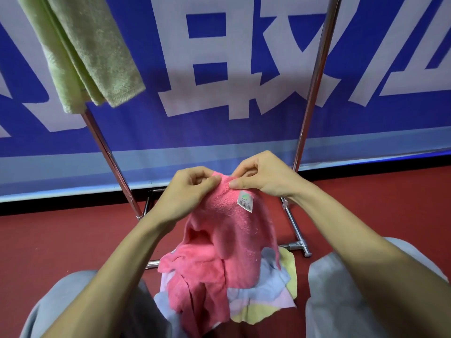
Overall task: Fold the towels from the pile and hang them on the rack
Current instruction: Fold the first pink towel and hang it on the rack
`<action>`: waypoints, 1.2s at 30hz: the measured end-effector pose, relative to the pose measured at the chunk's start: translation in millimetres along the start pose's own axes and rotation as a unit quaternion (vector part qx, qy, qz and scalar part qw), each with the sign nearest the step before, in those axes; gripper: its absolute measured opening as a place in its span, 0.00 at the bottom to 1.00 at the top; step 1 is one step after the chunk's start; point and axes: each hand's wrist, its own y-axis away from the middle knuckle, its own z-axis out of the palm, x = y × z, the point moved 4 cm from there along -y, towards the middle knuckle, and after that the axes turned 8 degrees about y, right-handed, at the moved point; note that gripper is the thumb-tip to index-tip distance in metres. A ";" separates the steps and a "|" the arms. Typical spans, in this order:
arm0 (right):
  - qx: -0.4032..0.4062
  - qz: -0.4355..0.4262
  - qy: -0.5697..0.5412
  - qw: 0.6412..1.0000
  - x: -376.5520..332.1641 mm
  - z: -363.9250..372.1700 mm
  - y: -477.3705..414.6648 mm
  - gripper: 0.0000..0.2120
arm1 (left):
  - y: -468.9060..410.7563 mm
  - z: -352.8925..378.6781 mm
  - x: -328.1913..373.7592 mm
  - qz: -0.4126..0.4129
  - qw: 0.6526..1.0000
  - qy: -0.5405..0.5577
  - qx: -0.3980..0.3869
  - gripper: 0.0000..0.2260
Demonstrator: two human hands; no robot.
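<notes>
My left hand point(190, 191) and right hand point(263, 179) sit side by side, each pinching the top edge of the pink towel point(234, 235). It hangs lengthwise straight down from them onto the pile point(268, 289) between my knees. The rack point(317, 76) stands just beyond, a post on either side, with a green towel point(97, 52) draped up to my left.

Place: looks like a hall or show space
Wall: big blue banner point(244, 132) with huge white letters
Floor: red carpet point(61, 235)
</notes>
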 end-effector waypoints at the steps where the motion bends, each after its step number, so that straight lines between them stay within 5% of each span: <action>1: -0.015 -0.003 0.005 1.000 -0.2 2.4 -0.4 0.05 | -0.1 0.3 -0.5 0.001 1.000 -0.010 0.006 0.07; 9: -0.034 -0.051 0.213 0.975 4.5 15.7 -7.4 0.10 | 11.0 6.6 16.5 0.106 0.992 -0.070 0.004 0.08; 14: -0.025 -0.043 0.338 0.940 22.5 22.1 -14.8 0.11 | 10.9 -4.2 14.9 0.085 0.994 0.044 0.046 0.09; 21: -0.051 -0.014 0.358 0.932 39.6 32.1 -26.1 0.06 | 8.7 -21.1 15.5 0.072 0.976 0.172 0.110 0.09; 24: -0.070 0.023 0.369 0.927 51.7 33.9 -27.0 0.09 | 7.1 -35.9 14.1 0.048 0.941 0.281 0.184 0.11; 29: -0.044 0.084 0.377 0.921 63.1 28.1 -27.4 0.19 | 3.5 -62.8 3.5 0.035 0.818 0.509 0.265 0.10; 36: -0.050 0.184 0.367 0.910 68.1 17.6 -19.2 0.10 | 5.3 -91.4 -8.4 0.008 0.770 0.548 0.325 0.10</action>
